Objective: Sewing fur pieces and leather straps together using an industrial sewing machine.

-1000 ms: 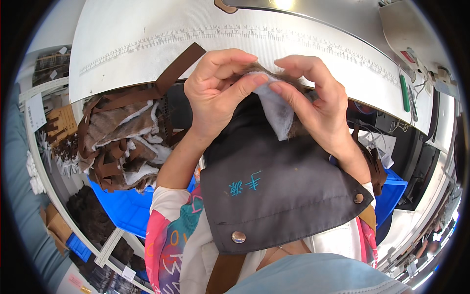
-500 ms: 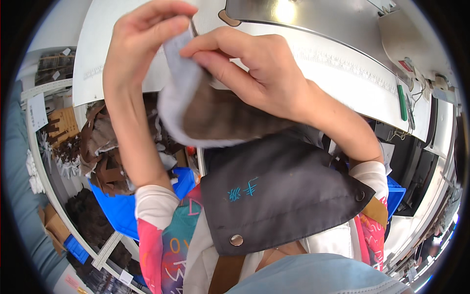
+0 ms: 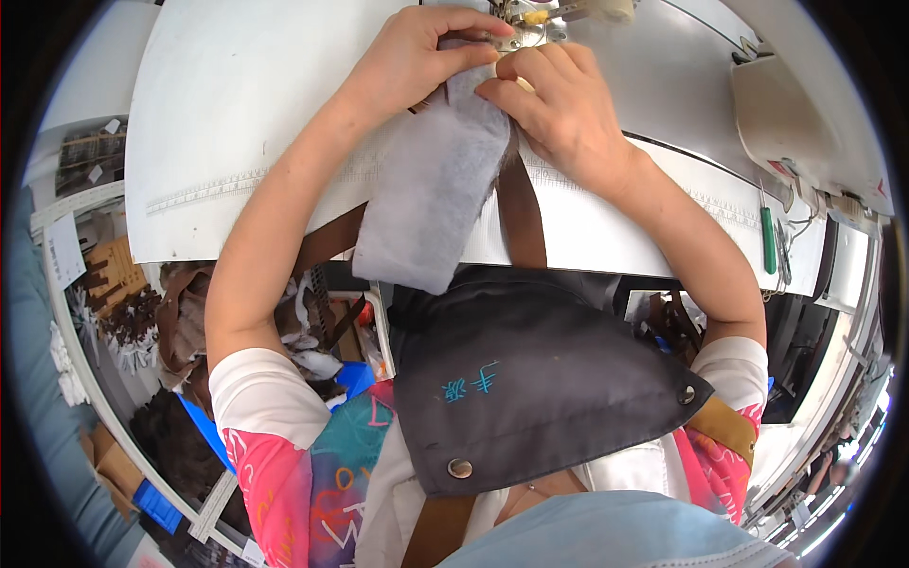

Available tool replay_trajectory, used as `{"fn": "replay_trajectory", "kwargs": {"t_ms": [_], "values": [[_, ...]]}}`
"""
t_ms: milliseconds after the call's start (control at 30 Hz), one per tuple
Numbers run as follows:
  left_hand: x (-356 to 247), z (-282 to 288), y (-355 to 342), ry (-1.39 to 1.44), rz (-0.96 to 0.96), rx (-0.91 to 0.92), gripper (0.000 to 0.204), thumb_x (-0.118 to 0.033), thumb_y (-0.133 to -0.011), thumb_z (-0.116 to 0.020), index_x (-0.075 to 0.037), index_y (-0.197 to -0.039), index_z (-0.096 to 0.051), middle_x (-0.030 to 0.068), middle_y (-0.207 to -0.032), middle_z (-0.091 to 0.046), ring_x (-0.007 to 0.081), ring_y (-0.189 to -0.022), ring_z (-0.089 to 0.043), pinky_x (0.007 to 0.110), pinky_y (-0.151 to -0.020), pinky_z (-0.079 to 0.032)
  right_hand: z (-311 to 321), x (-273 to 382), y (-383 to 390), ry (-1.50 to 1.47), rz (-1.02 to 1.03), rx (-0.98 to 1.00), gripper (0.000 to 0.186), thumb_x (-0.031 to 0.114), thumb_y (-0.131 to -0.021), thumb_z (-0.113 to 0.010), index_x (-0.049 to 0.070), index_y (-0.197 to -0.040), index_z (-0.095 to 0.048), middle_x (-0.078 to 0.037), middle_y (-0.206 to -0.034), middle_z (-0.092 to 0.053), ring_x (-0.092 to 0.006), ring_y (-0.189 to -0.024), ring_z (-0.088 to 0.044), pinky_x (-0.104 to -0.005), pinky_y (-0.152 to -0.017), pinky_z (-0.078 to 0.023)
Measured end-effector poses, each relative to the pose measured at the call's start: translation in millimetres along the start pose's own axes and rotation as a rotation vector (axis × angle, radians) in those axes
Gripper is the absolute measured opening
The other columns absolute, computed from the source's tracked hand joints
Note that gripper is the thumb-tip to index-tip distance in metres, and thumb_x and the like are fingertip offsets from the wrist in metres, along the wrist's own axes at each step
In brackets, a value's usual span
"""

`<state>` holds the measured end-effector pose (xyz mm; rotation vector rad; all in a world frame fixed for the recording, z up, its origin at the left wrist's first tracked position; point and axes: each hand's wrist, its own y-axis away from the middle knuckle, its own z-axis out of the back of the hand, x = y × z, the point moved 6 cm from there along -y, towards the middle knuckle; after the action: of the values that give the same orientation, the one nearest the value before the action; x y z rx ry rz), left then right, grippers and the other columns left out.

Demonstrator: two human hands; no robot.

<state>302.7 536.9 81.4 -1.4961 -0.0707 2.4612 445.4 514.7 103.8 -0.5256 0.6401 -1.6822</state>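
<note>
A piece of brown fabric with a fuzzy grey-white backing (image 3: 431, 194) lies pale side up, its near end overhanging the table's front edge. At its narrow far end, my left hand (image 3: 417, 59) pinches it from the left. My right hand (image 3: 566, 106) grips the same end from the right, fingers curled. Both hands are close to the metal foot of a sewing machine (image 3: 516, 40); whether the fabric is under the foot is hidden. Brown strips (image 3: 521, 213) come out from under the fabric and hang toward me.
A ruler scale (image 3: 237, 185) crosses the white table (image 3: 204, 95). On the right lies a green-handled tool (image 3: 768, 241) beside a slim metal one. Brown material (image 3: 185, 322) and a blue bin (image 3: 201, 417) stand below on the left. A dark apron (image 3: 559, 379) covers my front.
Both hands have carried the fabric away from me to the sewing machine. It was raised and bent with brown showing; now it lies pale side up, and brown strips have come into sight.
</note>
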Motion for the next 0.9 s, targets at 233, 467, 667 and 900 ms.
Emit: {"fn": "replay_trajectory", "kwargs": {"t_ms": [233,467,667,900], "values": [[-5,7,10,-0.052,0.013,-0.131,0.022,-0.002,-0.084,-0.063,0.0,-0.106,-0.065,0.003,-0.09,-0.064,0.0106,-0.082,-0.058,0.023,-0.07,-0.048,-4,3,1,0.118,-0.016,0.025,0.013,0.012,-0.067,-0.061,0.01,-0.08,-0.059,0.0,-0.096,-0.064,-0.0141,-0.08,-0.056,-0.032,-0.079,-0.039],[-44,3,49,-0.785,-0.634,-0.022,0.026,0.001,-0.072,-0.06,0.0,-0.098,-0.065,0.008,-0.111,-0.063,0.0257,-0.1,-0.061,0.031,-0.082,-0.053,-2,7,-2,0.144,-0.052,0.029,0.012,0.012,-0.066,-0.062,0.009,-0.077,-0.059,0.0,-0.093,-0.066,-0.0133,-0.079,-0.055,-0.0323,-0.079,-0.039],[-32,2,38,-0.667,-0.533,-0.04,0.026,0.0,-0.075,-0.059,-0.003,-0.1,-0.064,0.0063,-0.112,-0.064,0.0246,-0.103,-0.06,0.031,-0.082,-0.053,-2,5,-1,0.203,-0.106,-0.01,0.012,0.012,-0.065,-0.062,0.009,-0.076,-0.058,-0.003,-0.094,-0.065,-0.0146,-0.079,-0.056,-0.0348,-0.08,-0.038],[-29,-1,23,-0.643,-0.496,-0.044,0.022,0.001,-0.077,-0.057,-0.005,-0.097,-0.064,0.0045,-0.117,-0.062,0.0264,-0.103,-0.06,0.034,-0.084,-0.052,1,-5,-2,0.252,-0.167,0.106,0.013,0.012,-0.07,-0.061,0.01,-0.082,-0.059,-0.006,-0.103,-0.066,-0.0146,-0.085,-0.058,-0.0356,-0.084,-0.036]]}}
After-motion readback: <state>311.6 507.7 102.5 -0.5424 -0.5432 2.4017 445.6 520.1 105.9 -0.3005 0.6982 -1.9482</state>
